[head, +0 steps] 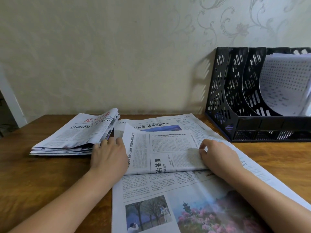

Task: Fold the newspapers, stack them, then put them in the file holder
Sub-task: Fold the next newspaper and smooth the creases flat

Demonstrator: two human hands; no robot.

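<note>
A newspaper (161, 185) lies spread on the wooden table (50, 174) in front of me, with its upper part (168, 148) turned over toward me. My left hand (109, 157) rests at the left edge of that turned-over part, thumb on the paper. My right hand (218, 157) presses on its right side, fingers curled over the paper. A stack of folded newspapers (75, 135) sits to the left, just beyond my left hand. The black mesh file holder (235, 98) stands at the back right against the wall.
The file holder's rightmost slot holds white printed sheets (286, 84); its left slots look empty. A patterned wall (117, 56) runs behind the table. The table's left edge borders a dark doorway (5, 118).
</note>
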